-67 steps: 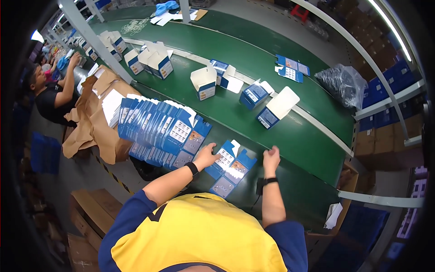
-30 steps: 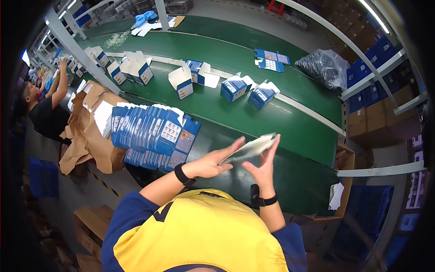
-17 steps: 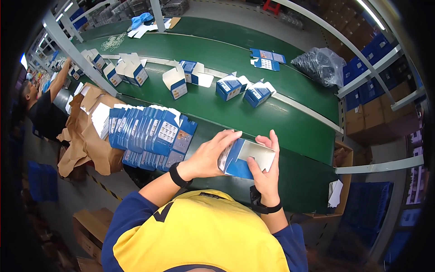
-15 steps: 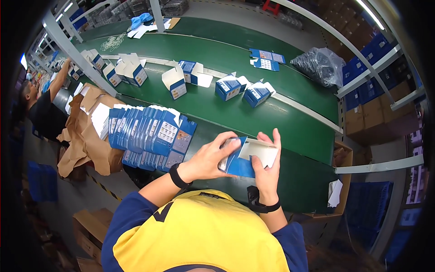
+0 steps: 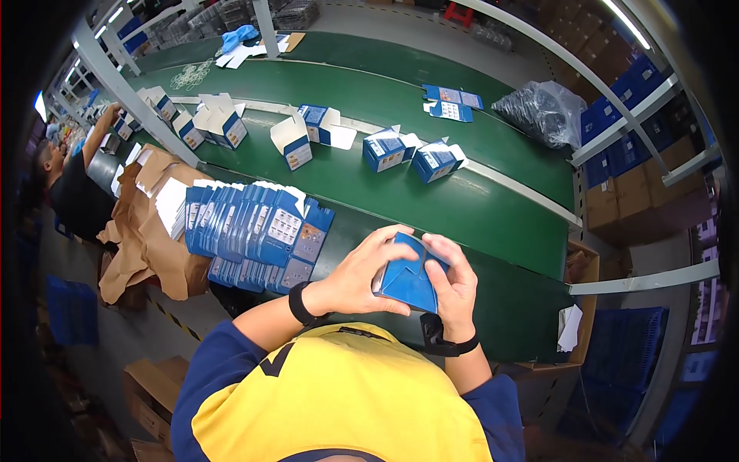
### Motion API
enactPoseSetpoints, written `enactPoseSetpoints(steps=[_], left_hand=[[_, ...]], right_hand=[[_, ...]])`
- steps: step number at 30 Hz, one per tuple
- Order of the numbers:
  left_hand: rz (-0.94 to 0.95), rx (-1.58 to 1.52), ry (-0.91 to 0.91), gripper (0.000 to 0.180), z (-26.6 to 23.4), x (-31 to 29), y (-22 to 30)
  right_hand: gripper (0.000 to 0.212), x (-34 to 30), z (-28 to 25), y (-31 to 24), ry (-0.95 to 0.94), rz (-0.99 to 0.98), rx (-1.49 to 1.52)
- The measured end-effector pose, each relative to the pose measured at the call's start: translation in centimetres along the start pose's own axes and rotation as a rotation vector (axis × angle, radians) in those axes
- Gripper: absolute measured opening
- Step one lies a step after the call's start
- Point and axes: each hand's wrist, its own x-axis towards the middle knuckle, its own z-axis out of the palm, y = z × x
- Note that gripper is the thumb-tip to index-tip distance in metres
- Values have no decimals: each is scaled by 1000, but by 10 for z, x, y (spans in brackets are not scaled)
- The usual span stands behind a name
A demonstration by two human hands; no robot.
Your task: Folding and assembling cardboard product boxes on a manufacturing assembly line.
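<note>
While both hands cup a blue carton (image 5: pixel 406 279) over the near belt (image 5: pixel 508 308), the left hand (image 5: pixel 362 271) wraps its 9 o'clock side and the right hand (image 5: pixel 458 281) presses at 3, squaring it. Flat blanks (image 5: pixel 258 231) fan at 9 o'clock, within reach.

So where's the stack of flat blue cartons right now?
The stack of flat blue cartons lies left of centre in the head view, left of the left hand, beside the brown paper.

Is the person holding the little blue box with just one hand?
No, both the left hand and the right hand are wrapped around the small blue box above the green belt.
</note>
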Motion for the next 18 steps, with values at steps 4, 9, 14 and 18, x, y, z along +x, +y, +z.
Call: enactPoseSetpoints(steps=[4,9,14,18], left_hand=[[-101,-438,241,89,4,-1,6],[162,138,23,109,-12,1,7],[156,187,-23,106,-9,-2,6],[125,162,-18,107,-9,-2,6]], right_hand=[[59,2,-3,1,-151,-272,-208],[56,0,7,-9,-94,55,-89],[61,3,7,0,-134,61,-251],[55,3,10,-2,-115,64,-313]])
